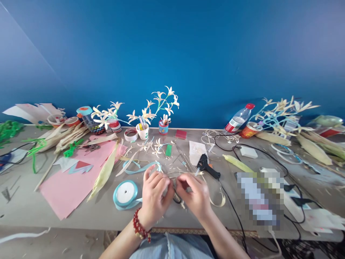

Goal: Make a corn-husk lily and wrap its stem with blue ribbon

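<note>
My left hand (157, 189), with a red bead bracelet (140, 226) on its wrist, is closed with thumb and fingertips pinched together. Facing it, my right hand (194, 192) makes a similar pinch, the two sets of fingertips almost meeting above the table. Whatever lies between them is too small and hidden to make out. Beside my left hand is a roll of light blue ribbon (125, 192), its loose end running under the wrist. Right of my right hand lies a black glue gun (208, 167). Small pale flowers (158, 146) and husk scraps lie beyond my fingers.
Behind stand a white cup (142, 131) of pale flowers, a small blue-red pot (163, 127) and a tape roll (131, 135). Pink paper (72, 187) and a corn husk (104, 172) lie left. A bottle (239, 118), power strip (291, 201) and black cords are right.
</note>
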